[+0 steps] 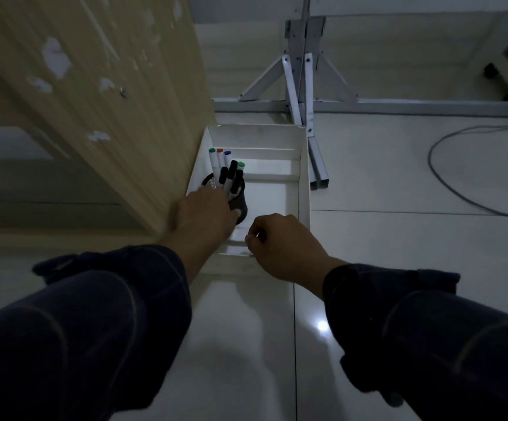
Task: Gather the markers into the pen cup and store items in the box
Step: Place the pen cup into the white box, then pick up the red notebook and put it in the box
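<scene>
Head view: left hand (204, 212) fingers clamped on the pen cup (237, 198) of markers (226, 170) inside the box (303, 189); set it upright while the curled right hand (280, 243) steadies the rim.

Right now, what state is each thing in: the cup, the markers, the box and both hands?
Pen cup: dark, tilted, inside the box at its left side, gripped by the left hand.
Markers: capped, standing in the cup.
Box: white, open-topped, on the floor.
Left hand: closed around the cup.
Right hand: fingers curled at the box's near edge; any contents hidden.
</scene>
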